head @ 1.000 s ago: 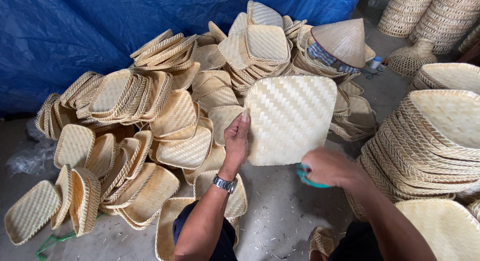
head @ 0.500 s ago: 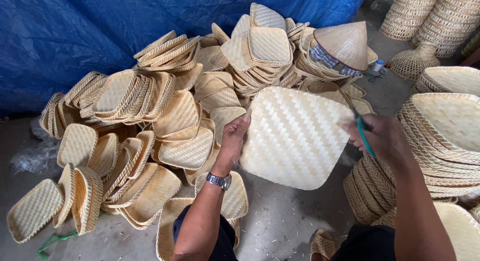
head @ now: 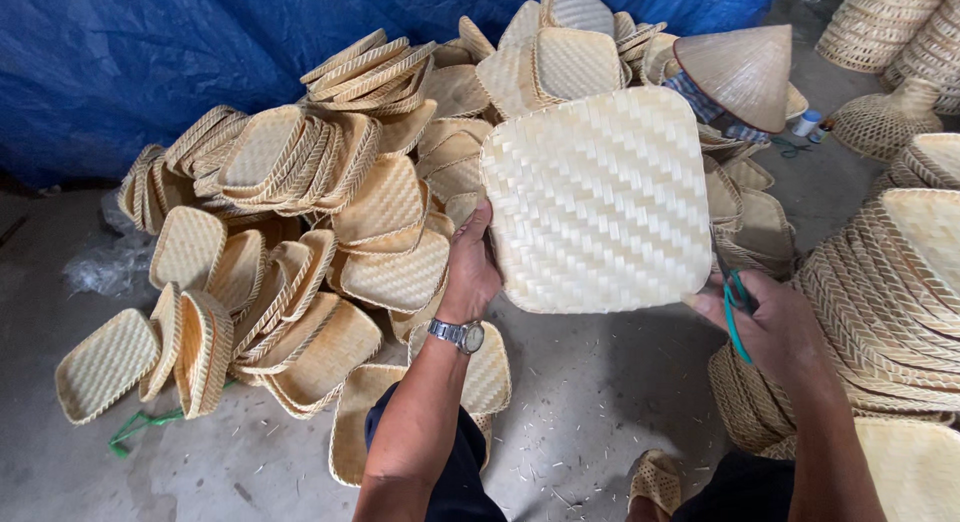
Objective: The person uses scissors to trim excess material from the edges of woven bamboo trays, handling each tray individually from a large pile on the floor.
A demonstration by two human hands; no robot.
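While the person sat among woven bamboo ware, the scene read from left to right as follows. A blue tarpaulin point(head: 130, 62) hung behind a loose heap of small woven trays point(head: 300, 232), many tipped on edge or nested, as though thrown down unsorted on the concrete floor point(head: 590, 402). A green strap point(head: 140, 427) lay on the floor beside the nearest of them.

The left hand point(head: 470, 267), with a wristwatch point(head: 458, 334) on its wrist, was closed on the left edge of a large square woven tray point(head: 598, 197), thumb at the rim and fingers out of sight behind. The tray was held up off the floor at about chest height, its flat woven face turned toward the camera, apparently so that its rim could be reached and inspected.

The right hand point(head: 770, 327) was closed around green-handled scissors point(head: 735, 307), whose blades met the tray's lower right edge, a position suited to trimming stray ends.

Behind the tray sat a person under a conical hat point(head: 745, 72). At the far right, neat nested stacks of larger trays point(head: 890, 302) stood close by the right arm.
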